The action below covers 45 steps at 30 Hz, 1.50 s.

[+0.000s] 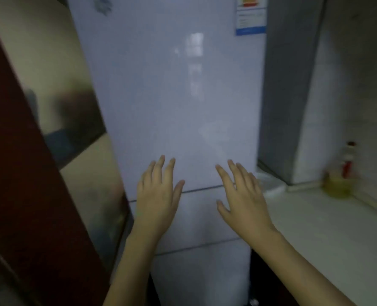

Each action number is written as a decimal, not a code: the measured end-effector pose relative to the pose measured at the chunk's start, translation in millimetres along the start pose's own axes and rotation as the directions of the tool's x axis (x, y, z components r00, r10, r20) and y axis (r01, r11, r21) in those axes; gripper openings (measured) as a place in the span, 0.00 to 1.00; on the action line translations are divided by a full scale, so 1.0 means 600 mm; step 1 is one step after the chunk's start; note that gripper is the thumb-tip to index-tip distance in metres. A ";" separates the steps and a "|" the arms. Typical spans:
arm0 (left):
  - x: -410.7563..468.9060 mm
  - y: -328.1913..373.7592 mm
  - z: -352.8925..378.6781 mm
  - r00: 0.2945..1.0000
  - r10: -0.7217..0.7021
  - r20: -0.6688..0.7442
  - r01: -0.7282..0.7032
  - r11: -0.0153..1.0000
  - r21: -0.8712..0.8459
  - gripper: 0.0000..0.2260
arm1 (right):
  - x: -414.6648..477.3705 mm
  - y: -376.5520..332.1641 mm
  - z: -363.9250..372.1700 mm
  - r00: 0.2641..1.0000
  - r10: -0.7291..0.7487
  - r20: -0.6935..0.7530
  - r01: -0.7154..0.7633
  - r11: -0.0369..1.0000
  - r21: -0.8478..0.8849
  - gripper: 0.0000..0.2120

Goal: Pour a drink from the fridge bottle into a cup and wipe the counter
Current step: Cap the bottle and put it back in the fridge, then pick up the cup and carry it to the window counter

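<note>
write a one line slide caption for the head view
Both hands, left hand and right hand, open with fingers spread before the closed fridge, white counter and an oil bottle to the right.

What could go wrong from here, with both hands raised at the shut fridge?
1. The smooth front of the fridge shows no handle, so the left hand or right hand may slip when seeking a grip.
2. The red door stands close on the left; an opening fridge door might strike it.
3. The bottle in the corner of the counter could be knocked during wiping.
</note>
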<state>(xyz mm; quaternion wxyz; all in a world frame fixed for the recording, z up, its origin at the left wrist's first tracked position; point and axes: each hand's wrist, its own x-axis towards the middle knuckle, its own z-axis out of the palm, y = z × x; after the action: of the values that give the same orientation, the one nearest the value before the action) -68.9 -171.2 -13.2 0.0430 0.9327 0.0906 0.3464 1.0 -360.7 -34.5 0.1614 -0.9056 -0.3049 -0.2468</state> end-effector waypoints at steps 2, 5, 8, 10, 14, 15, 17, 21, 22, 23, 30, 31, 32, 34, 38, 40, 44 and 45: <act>-0.027 0.058 0.003 0.998 0.067 0.018 -0.066 0.995 -0.075 0.25 | -0.058 0.032 -0.049 0.997 0.074 -0.003 -0.074 0.992 -0.100 0.37; -0.072 0.157 0.006 0.981 0.191 0.034 -0.183 0.968 -0.172 0.25 | -0.147 0.073 -0.125 0.984 0.171 -0.044 -0.177 0.966 -0.188 0.38; -0.122 0.257 0.004 0.946 0.317 0.063 -0.295 0.926 -0.236 0.26 | -0.247 0.109 -0.185 0.965 0.256 -0.061 -0.263 0.935 -0.239 0.38; -0.149 0.320 0.000 0.922 0.383 0.063 -0.354 0.896 -0.266 0.26 | -0.307 0.139 -0.224 0.948 0.313 -0.064 -0.318 0.905 -0.284 0.39; -0.195 0.454 -0.017 0.877 0.478 0.053 -0.435 0.835 -0.337 0.26 | -0.418 0.207 -0.311 0.910 0.405 -0.089 -0.408 0.836 -0.367 0.38; -0.207 0.490 -0.023 0.866 0.498 0.053 -0.450 0.821 -0.351 0.26 | -0.447 0.222 -0.335 0.898 0.428 -0.102 -0.432 0.818 -0.380 0.37; -0.238 0.566 -0.036 0.842 0.538 0.043 -0.483 0.786 -0.386 0.27 | -0.511 0.250 -0.382 0.874 0.469 -0.125 -0.476 0.779 -0.407 0.37; -0.320 0.722 -0.070 0.790 0.614 0.009 -0.544 0.706 -0.454 0.27 | -0.651 0.299 -0.480 0.826 0.546 -0.140 -0.541 0.698 -0.470 0.39; -0.345 0.759 -0.079 0.772 0.636 0.002 -0.561 0.682 -0.469 0.27 | -0.687 0.309 -0.503 0.812 0.565 -0.147 -0.557 0.676 -0.482 0.38; -0.370 0.795 -0.087 0.755 0.655 -0.006 -0.575 0.658 -0.487 0.27 | -0.722 0.318 -0.525 0.797 0.583 -0.155 -0.574 0.655 -0.491 0.38; -0.512 0.991 -0.141 0.625 0.779 -0.047 -0.644 0.481 -0.595 0.27 | -0.919 0.343 -0.653 0.675 0.699 -0.237 -0.688 0.480 -0.544 0.37; -0.527 1.012 -0.149 0.599 0.799 -0.057 -0.655 0.448 -0.609 0.27 | -0.942 0.341 -0.667 0.652 0.714 -0.256 -0.705 0.446 -0.551 0.37; -0.541 1.031 -0.158 0.574 0.816 -0.067 -0.663 0.415 -0.623 0.27 | -0.964 0.338 -0.680 0.627 0.728 -0.278 -0.722 0.410 -0.556 0.37; -0.568 1.066 -0.177 0.521 0.848 -0.093 -0.680 0.347 -0.646 0.27 | -1.004 0.326 -0.703 0.575 0.749 -0.330 -0.758 0.336 -0.559 0.37; -0.631 1.113 -0.216 0.398 0.903 -0.162 -0.710 0.191 -0.678 0.26 | -1.081 0.285 -0.735 0.449 0.785 -0.428 -0.824 0.177 -0.539 0.36; -0.668 1.132 -0.234 0.331 0.924 -0.192 -0.711 0.111 -0.694 0.26 | -1.122 0.257 -0.743 0.379 0.801 -0.463 -0.847 0.099 -0.522 0.36; -0.744 1.169 -0.272 0.199 0.947 -0.253 -0.684 -0.050 -0.728 0.27 | -1.205 0.196 -0.762 0.237 0.819 -0.522 -0.872 -0.057 -0.486 0.36; -0.763 1.176 -0.283 0.170 0.947 -0.274 -0.680 -0.088 -0.728 0.27 | -1.225 0.181 -0.768 0.201 0.822 -0.533 -0.872 -0.098 -0.480 0.36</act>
<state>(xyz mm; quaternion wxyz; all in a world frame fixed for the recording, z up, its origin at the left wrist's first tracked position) -422.3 -950.8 -76.3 0.1977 0.7074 -0.6656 0.1325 -599.9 -994.8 -69.8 -0.0776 -0.8547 0.4679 -0.2110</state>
